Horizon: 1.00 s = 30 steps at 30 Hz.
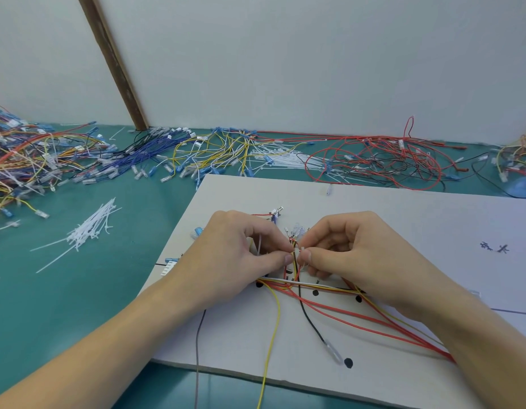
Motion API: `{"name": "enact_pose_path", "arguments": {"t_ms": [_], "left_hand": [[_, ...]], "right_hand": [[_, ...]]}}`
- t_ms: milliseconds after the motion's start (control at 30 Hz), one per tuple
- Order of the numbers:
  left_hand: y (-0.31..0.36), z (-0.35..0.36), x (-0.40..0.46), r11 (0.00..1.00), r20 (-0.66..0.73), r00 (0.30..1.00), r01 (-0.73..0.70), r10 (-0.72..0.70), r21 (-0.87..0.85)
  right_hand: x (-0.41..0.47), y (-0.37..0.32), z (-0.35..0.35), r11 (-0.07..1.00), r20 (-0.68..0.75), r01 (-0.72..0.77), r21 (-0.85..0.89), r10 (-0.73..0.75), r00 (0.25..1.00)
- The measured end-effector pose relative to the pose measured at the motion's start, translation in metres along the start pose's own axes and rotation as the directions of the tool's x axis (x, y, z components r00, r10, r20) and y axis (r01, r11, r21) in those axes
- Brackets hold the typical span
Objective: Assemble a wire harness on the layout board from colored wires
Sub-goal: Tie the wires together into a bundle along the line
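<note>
Head view: nearest, yellow wire (272, 343) and grey wire (197, 364) trail off the front edge of the white layout board (403, 219), which lies on the green table (79, 290). Red wires (359, 323) fan right across the board; a black wire (309, 320) ends in a clear sleeve near a black dot (348, 363). Mid-board, left hand (241, 255) and right hand (353, 252) both have fingers curled, pinching the upright wire bundle (294, 256) between thumb and fingertips, a small white cable tie (301, 250) at the right thumb. Left of board, loose white cable ties (93, 225). Farther back, heaps of colored wires (197, 152) along the wall.
</note>
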<state>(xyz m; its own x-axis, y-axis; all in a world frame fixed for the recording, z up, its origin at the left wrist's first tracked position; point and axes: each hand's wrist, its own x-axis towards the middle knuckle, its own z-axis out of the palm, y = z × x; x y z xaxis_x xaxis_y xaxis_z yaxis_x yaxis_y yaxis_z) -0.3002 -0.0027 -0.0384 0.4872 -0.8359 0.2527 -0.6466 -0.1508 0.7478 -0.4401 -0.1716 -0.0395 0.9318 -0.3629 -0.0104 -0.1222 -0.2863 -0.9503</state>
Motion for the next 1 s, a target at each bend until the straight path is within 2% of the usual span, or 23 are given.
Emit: {"name": "enact_pose_path", "arguments": {"t_ms": [1000], "left_hand": [[0.0005,0.0007,-0.0003,1.0,0.01,1.0,-0.002,0.002,-0.013]], "right_hand": [[-0.0006,-0.0009,0.0012,1.0,0.001,0.008,-0.012,-0.008,1.0]]}}
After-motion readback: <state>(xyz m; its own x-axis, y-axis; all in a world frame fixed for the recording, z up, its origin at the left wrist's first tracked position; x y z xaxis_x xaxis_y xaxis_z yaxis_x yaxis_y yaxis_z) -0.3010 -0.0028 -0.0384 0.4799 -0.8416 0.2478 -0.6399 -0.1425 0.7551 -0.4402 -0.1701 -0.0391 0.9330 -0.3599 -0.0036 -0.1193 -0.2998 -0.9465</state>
